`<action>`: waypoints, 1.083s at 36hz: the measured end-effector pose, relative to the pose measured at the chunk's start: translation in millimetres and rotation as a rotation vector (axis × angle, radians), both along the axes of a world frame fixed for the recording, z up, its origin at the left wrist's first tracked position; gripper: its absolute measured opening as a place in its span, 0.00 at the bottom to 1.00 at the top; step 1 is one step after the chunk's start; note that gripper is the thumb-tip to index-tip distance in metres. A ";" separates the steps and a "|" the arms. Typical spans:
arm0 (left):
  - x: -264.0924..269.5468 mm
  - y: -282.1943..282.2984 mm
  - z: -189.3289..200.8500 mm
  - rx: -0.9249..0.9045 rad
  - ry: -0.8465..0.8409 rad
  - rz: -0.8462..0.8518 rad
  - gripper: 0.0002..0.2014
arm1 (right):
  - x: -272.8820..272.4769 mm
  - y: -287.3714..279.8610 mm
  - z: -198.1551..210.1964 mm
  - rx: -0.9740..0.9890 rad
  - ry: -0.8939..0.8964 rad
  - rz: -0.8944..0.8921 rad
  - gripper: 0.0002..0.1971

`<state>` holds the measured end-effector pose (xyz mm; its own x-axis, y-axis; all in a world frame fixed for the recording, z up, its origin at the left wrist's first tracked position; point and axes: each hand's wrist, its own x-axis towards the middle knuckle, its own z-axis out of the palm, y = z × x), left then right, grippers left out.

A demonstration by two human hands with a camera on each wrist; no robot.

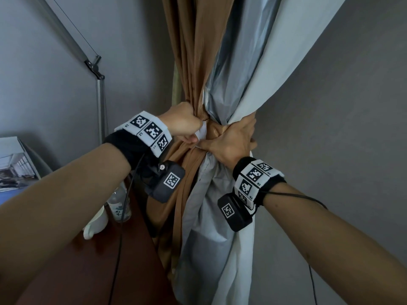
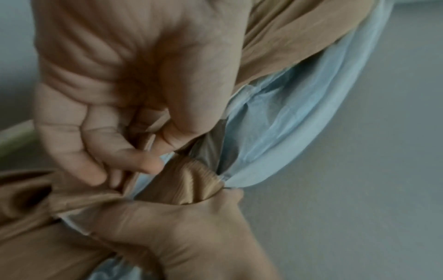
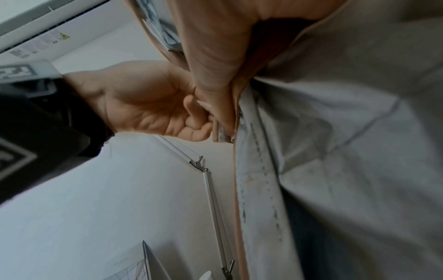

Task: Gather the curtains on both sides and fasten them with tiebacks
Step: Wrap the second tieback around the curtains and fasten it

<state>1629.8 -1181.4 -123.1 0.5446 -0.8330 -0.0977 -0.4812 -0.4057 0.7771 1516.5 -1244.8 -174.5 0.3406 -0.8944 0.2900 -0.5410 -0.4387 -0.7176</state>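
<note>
The curtain is brown with a pale grey-blue lining, and it is gathered into one bundle against the wall. A ribbed brown tieback circles its waist. My left hand is on the left of the bundle. Its curled fingers pinch a strip of the tieback. My right hand wraps the bundle from the right, with its thumb lying along the band toward the left hand. In the right wrist view I see the left hand and the lining. The tieback's fastening is hidden between the hands.
A jointed lamp arm stands at the left by the wall. Below it a dark wooden desk carries a clear bottle, a white cup and a propped picture. Bare grey wall fills the right.
</note>
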 end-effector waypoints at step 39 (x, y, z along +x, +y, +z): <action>11.7 0.2 -62.1 -0.237 -0.155 -0.198 0.10 | -7.4 -20.9 -4.4 0.067 0.010 0.125 0.82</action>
